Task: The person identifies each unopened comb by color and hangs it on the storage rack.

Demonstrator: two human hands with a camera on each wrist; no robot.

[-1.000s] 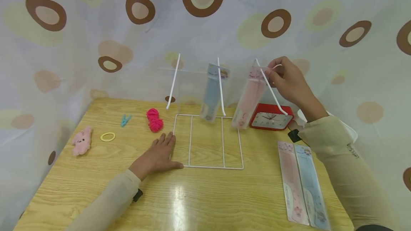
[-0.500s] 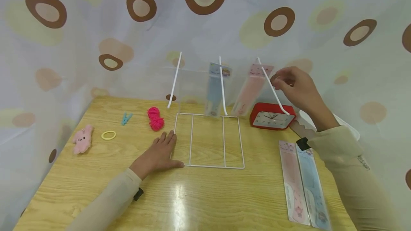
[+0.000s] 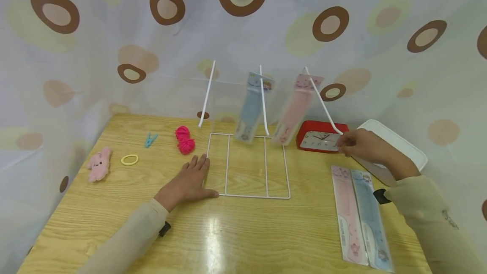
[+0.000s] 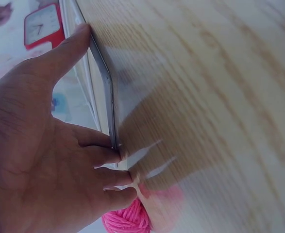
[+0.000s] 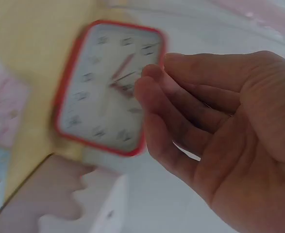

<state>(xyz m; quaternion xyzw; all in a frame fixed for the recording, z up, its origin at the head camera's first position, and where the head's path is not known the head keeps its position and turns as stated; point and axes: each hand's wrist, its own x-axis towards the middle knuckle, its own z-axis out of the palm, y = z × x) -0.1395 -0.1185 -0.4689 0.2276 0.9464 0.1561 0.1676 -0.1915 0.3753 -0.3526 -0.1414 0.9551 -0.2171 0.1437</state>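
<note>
My left hand [image 3: 189,181] lies at the front left corner of a white wire rack [image 3: 251,196], fingers spread and thumb on the front wire. In the left wrist view its thumb [image 4: 76,43] and fingertips reach the rack's frame. From two of the rack's white hooks hang packaged combs, a blue comb [image 3: 251,107] in the middle and a pink comb [image 3: 296,111] on the right. A third hook [image 3: 207,94] at the left bears nothing. My right hand [image 3: 367,147], loosely curled and empty, is beside the red alarm clock [image 3: 317,140], overlapping its right edge.
On the right lie two more packaged combs, a pink comb [image 3: 348,210] and a blue comb [image 3: 370,215]. Behind the right hand stands a white container [image 3: 403,145]. Pink yarn [image 3: 184,141], a blue clothespin [image 3: 150,139], a yellow ring [image 3: 129,160] and a pink plush toy [image 3: 99,164] lie left.
My right hand has let go of the hanging pink comb and moved down and right, to beside the clock. Both hanging combs have swung. The left hand stays on the rack.
</note>
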